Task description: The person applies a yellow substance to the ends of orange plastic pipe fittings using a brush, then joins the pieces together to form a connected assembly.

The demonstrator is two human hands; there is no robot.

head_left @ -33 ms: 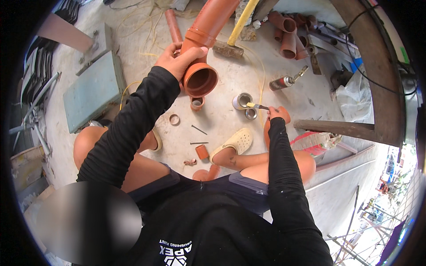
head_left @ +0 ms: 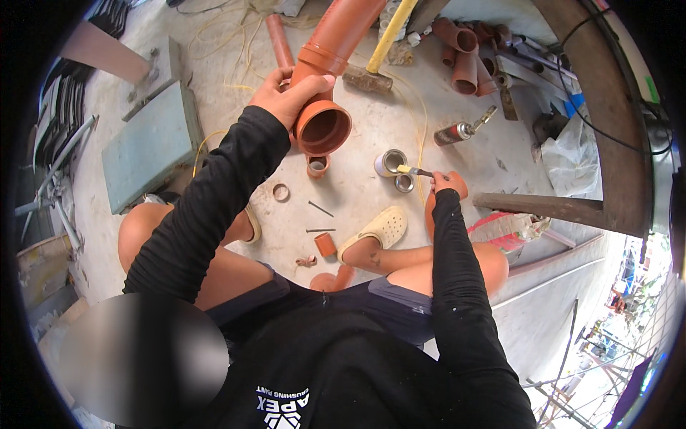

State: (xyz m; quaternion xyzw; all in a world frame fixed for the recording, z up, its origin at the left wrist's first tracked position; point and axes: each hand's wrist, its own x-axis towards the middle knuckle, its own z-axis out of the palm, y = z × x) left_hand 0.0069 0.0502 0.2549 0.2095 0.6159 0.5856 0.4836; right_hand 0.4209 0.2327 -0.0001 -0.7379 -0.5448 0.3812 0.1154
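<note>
My left hand (head_left: 287, 100) is wrapped round an orange-brown plastic pipe (head_left: 336, 39) near its fitting, whose wide open socket (head_left: 324, 129) points toward me. In my right hand (head_left: 444, 183) is a small paintbrush (head_left: 418, 171), held by its dark handle. The pale bristles are at the rim of an open tin can (head_left: 390, 163); whether they touch it I cannot tell. Beside the can lies a round metal lid (head_left: 404, 184). Below the socket stands a smaller orange pipe piece (head_left: 318, 166), partly hidden by the fitting.
A sledgehammer (head_left: 370, 79) with a yellow handle and a gas torch (head_left: 454, 134) lie farther off. Several pipe offcuts (head_left: 464, 75) are piled at the far right. Nails (head_left: 321, 209), a ring (head_left: 281, 193) and a short pipe piece (head_left: 325, 245) lie between my feet. A timber beam (head_left: 536, 206) juts in at right.
</note>
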